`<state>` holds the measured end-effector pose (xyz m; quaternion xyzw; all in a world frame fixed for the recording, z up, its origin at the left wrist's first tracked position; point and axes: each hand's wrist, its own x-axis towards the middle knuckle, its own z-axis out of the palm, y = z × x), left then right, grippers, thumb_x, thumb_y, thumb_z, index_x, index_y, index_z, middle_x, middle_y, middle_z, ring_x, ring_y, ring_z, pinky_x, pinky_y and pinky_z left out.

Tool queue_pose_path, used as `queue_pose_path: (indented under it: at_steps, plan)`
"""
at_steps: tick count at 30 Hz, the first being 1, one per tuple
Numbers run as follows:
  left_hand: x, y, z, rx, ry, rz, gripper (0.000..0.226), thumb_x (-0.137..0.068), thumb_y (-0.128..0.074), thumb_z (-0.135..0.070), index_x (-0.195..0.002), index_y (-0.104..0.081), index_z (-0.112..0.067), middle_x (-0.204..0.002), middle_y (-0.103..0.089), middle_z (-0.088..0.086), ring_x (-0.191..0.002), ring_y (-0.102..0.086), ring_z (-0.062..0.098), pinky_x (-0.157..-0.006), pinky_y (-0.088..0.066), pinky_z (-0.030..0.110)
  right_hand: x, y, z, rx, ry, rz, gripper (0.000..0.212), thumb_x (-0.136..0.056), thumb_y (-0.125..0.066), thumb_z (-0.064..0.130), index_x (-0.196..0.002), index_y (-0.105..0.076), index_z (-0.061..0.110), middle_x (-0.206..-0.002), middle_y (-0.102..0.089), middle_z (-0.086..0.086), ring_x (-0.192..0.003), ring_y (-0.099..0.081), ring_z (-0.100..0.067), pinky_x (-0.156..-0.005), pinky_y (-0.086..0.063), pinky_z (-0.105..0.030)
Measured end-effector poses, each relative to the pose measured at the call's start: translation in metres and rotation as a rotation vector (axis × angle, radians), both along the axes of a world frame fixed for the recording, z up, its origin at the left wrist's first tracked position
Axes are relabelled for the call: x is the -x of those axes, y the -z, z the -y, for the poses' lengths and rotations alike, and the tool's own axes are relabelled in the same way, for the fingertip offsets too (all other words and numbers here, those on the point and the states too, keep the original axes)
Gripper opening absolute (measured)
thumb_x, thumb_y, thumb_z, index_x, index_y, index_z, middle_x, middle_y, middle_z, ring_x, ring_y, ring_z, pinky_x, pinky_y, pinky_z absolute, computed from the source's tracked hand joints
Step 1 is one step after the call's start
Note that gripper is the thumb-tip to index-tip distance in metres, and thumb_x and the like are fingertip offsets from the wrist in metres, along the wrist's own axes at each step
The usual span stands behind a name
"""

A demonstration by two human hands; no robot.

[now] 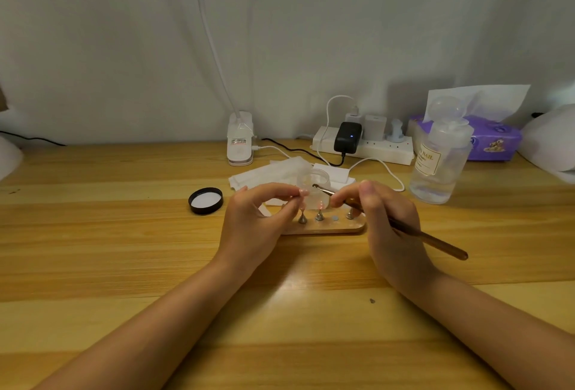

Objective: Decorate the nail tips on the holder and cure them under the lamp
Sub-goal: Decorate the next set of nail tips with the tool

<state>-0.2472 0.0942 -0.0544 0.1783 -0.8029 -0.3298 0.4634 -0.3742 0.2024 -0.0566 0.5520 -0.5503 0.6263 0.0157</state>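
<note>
A wooden holder [326,229] lies on the table at centre, with small metal stands [319,216] carrying pink nail tips. My left hand [258,224] hovers over its left end, with its thumb and fingers pinching a pink nail tip [303,192] on a stand lifted from the holder. My right hand [382,221] grips a brown nail brush [429,237] like a pen. The brush's metal end [322,189] points left toward the pinched tip, in front of a small clear jar [312,184].
A black jar lid [206,200] lies left of the holder. White wipes [273,173] sit behind it. At the back stand a white lamp base [239,140], a power strip [364,145] with chargers, a clear liquid bottle [440,162] and a purple tissue pack [491,137].
</note>
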Motion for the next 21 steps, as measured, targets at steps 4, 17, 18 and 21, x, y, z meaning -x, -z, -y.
queue_pose_path:
  at_steps: [4,17,18,21]
  plan:
    - [0.0002,-0.0015,-0.0009,0.027,0.012,-0.006,0.022,-0.076,-0.070,-0.005,-0.090,-0.068,-0.022,-0.089,-0.068,-0.009,-0.088,-0.059,-0.008,-0.081,-0.043,0.011,-0.0004,0.0000,0.0008,-0.015,0.011,-0.072,0.034,-0.093,-0.030,0.028,-0.081,-0.061,0.023,-0.080,-0.062,0.014,-0.080,-0.058,0.001,-0.071,-0.043,-0.012]
    - [0.0003,-0.0030,-0.0028,-0.032,0.010,0.035,0.023,-0.079,-0.067,-0.009,-0.095,-0.066,-0.025,-0.089,-0.063,-0.018,-0.092,-0.061,0.008,-0.090,-0.043,0.052,-0.0021,0.0001,-0.0003,-0.023,-0.009,-0.058,0.040,-0.092,-0.029,0.029,-0.071,-0.063,0.023,-0.071,-0.063,0.009,-0.074,-0.060,-0.002,-0.069,-0.047,-0.021]
    - [0.0004,-0.0031,-0.0027,-0.034,0.009,0.034,0.023,-0.079,-0.067,-0.009,-0.095,-0.066,-0.025,-0.089,-0.062,-0.019,-0.092,-0.060,0.007,-0.090,-0.043,0.052,-0.0020,0.0002,-0.0008,-0.013,-0.014,-0.045,0.040,-0.092,-0.029,0.029,-0.070,-0.062,0.024,-0.069,-0.063,0.009,-0.072,-0.059,-0.001,-0.067,-0.045,-0.017]
    - [0.0008,-0.0034,-0.0029,-0.036,0.012,0.036,0.024,-0.080,-0.067,-0.009,-0.095,-0.065,-0.027,-0.088,-0.061,-0.021,-0.092,-0.059,0.003,-0.090,-0.043,0.051,-0.0017,-0.0006,-0.0014,0.017,-0.007,-0.049,0.037,-0.092,-0.028,0.027,-0.073,-0.060,0.027,-0.072,-0.062,0.012,-0.074,-0.059,0.001,-0.069,-0.043,-0.012]
